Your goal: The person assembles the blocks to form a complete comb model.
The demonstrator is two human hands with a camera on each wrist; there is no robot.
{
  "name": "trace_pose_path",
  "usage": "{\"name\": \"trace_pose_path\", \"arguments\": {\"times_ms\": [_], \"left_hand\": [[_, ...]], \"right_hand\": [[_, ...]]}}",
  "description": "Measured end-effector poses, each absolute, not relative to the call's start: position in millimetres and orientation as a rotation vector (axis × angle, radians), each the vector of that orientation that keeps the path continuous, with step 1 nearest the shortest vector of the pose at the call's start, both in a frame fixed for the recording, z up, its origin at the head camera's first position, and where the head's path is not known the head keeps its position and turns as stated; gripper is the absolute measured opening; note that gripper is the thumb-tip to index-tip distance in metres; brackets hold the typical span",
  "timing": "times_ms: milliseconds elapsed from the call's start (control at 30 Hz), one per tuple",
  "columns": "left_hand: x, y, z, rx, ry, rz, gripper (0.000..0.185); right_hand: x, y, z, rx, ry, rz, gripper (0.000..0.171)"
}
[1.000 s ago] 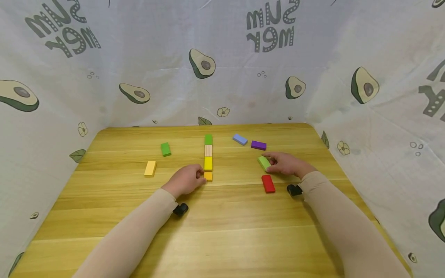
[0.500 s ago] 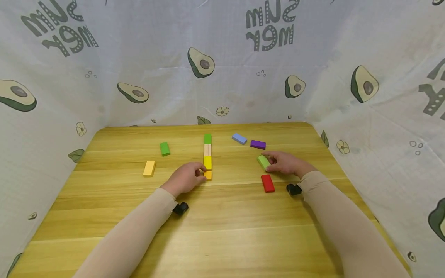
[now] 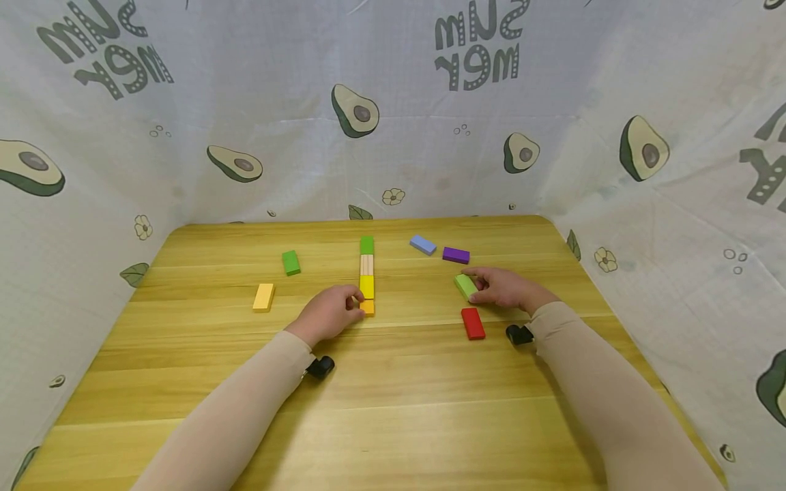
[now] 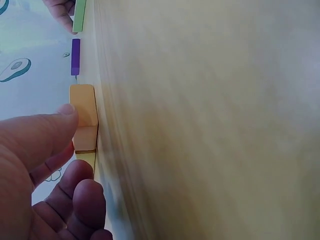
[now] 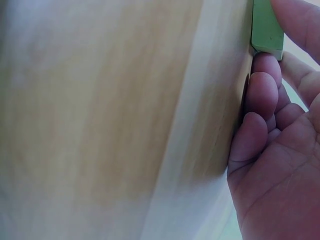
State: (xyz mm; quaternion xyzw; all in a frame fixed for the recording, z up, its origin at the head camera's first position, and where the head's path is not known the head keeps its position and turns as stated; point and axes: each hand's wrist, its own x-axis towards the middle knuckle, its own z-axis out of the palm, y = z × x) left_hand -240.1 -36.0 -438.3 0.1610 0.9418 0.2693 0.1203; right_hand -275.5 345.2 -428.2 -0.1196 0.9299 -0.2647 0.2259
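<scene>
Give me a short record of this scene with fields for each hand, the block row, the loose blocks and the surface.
Left hand: pinches small orange wooden block
Right hand: grips light green wooden block
Row: orange, yellow block, natural wood block, dark green block
Loose: red block, purple block, blue block
Surface: wooden table

Ten coloured blocks (image 3: 367,286), two hands (image 3: 328,316).

Left hand (image 3: 328,315) and right hand (image 3: 506,289) both rest with curled fingers
</scene>
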Motion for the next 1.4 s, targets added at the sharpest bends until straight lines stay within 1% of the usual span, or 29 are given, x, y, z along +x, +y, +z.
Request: {"name": "trace_pose_path", "arguments": {"times_ms": [1400], "left_hand": [[-242.3, -36.0, -444.2, 0.473, 2.769, 0.819, 0.020]], "right_hand": [[-272.7, 343.9, -430.0, -0.321, 2.562, -0.766, 0.066]]}}
